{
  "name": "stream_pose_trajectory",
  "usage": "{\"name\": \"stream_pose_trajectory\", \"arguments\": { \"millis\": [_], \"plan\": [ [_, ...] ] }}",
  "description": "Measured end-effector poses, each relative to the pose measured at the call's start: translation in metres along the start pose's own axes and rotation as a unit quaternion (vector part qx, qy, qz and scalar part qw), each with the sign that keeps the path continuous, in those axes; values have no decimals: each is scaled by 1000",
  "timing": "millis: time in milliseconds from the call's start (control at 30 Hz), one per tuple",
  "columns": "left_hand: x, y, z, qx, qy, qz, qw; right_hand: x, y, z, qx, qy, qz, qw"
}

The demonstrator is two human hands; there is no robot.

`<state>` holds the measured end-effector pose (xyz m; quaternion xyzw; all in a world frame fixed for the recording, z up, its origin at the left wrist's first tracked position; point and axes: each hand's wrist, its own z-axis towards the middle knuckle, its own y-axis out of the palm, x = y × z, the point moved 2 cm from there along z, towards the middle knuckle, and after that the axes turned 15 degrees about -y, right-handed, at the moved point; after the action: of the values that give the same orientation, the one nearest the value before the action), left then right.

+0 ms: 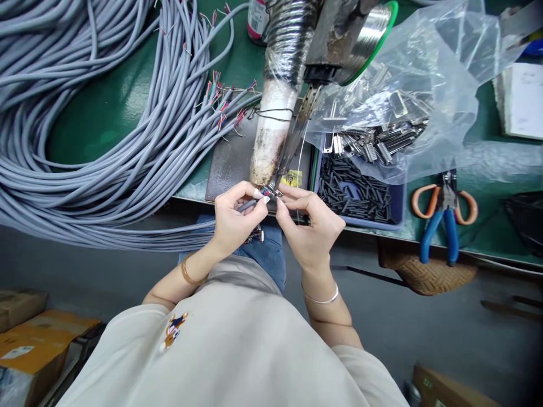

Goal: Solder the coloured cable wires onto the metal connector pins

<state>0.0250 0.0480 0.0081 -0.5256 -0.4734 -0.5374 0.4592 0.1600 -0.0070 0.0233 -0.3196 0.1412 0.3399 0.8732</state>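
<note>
My left hand (pixel 235 220) pinches the end of a grey cable (pixel 246 206), whose coloured wires fan out past the fingertips. White covers sit on some of its fingertips. Opposite it, the closed fingers of my right hand (pixel 311 226) hold a small metal pin connector (pixel 276 193), partly hidden by the fingers. The wire ends meet the connector under the tip of a slanted metal soldering fixture (pixel 297 127). A thin strand of solder wire (pixel 301 150) hangs down beside it. Below my left hand, finished-looking connector ends (pixel 257 233) lie over my lap.
A large bundle of grey cables (pixel 127 169) covers the left. Beside the fixture stand a wrapped duct (pixel 275 107) and a solder spool (pixel 373 39). To the right are a blue tray (pixel 396 212) of black tubes, a plastic bag (pixel 449 73) with connectors, and pliers (pixel 448 217).
</note>
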Motion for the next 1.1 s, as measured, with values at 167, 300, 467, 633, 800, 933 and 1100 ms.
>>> {"name": "stream_pose_trajectory", "arguments": {
  "millis": [167, 300, 467, 633, 800, 933, 1100],
  "plan": [
    [0, 1, -1, 16, 11, 16, 1000, 2, 1, 3, 0, -12, -13, 1000],
    [2, 2, -2, 18, 21, 15, 1000, 0, 0, 7, 1, -23, -23, 999],
    [3, 0, -1, -4, 6, -9, 1000, 0, -2, 6, -11, -24, -10, 1000],
    [0, 0, -1, -7, -14, -9, 1000, 3, -2, 3, -22, -21, -6, 1000],
    [1, 1, -1, -1, -14, -9, 1000, 4, -1, 5, -15, -24, -11, 1000],
    [4, 1, 0, 3, -9, -16, 1000, 3, -1, 9, -14, -25, -15, 999],
    [3, 0, 1, -11, -26, -38, 999, 3, -3, 9, -19, -24, -2, 1000]
  ]
}}
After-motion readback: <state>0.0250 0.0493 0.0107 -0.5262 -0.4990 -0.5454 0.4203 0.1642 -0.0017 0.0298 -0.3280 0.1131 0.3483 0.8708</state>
